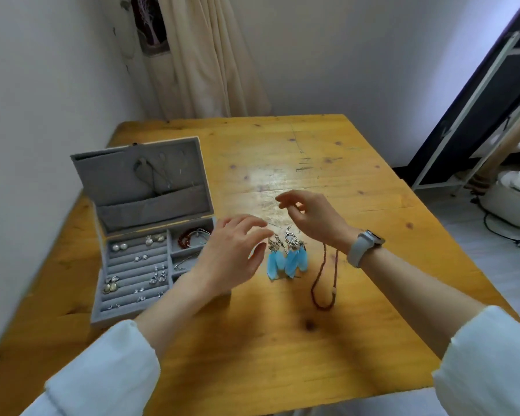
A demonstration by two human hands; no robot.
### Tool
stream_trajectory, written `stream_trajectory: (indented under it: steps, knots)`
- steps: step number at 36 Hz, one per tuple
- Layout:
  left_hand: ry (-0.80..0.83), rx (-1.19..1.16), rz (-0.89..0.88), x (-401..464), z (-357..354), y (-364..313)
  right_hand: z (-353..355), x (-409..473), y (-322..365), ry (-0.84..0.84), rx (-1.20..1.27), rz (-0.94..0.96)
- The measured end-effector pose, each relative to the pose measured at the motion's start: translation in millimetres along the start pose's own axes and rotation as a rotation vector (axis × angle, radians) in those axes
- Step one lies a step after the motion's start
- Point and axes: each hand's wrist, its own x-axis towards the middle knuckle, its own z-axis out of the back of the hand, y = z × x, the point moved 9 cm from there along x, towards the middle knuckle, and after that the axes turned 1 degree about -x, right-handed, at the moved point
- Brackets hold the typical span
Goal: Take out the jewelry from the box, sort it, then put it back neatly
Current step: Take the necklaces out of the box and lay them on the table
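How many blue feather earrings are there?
2. Both blue feather earrings lie side by side on the wooden table, right of the jewelry box: one by the left hand, one beside it. More may be hidden.

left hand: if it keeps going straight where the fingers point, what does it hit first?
Probably the blue feather earrings. The left hand has its fingers spread toward the right, fingertips almost at the earrings' metal tops. Its height above the table is unclear, so it could pass just over them.
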Motion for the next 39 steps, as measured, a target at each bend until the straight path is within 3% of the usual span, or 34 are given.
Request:
stream_trajectory:
  steps: [10, 17, 24, 33, 39]
  knots:
    - [-0.342, 0.280, 0.395, -22, 114, 155, -58, 61, 97, -0.043, 0.045, 0.109]
    - [-0.105, 0.395, 0.660, -38, 118, 229, -104, 97, 139, -0.107, -0.043, 0.102]
    - [-0.188, 0.344, 0.619, -48, 108, 243, -130, 123, 150, -0.201, -0.361, -0.019]
    - [-0.318, 0.312, 0.554, -50, 108, 239, -133, 122, 154, -0.272, -0.364, -0.043]
    - [-0.296, 0.283, 0.575, -54, 108, 239, -104, 116, 178, -0.530, -0.282, 0.167]
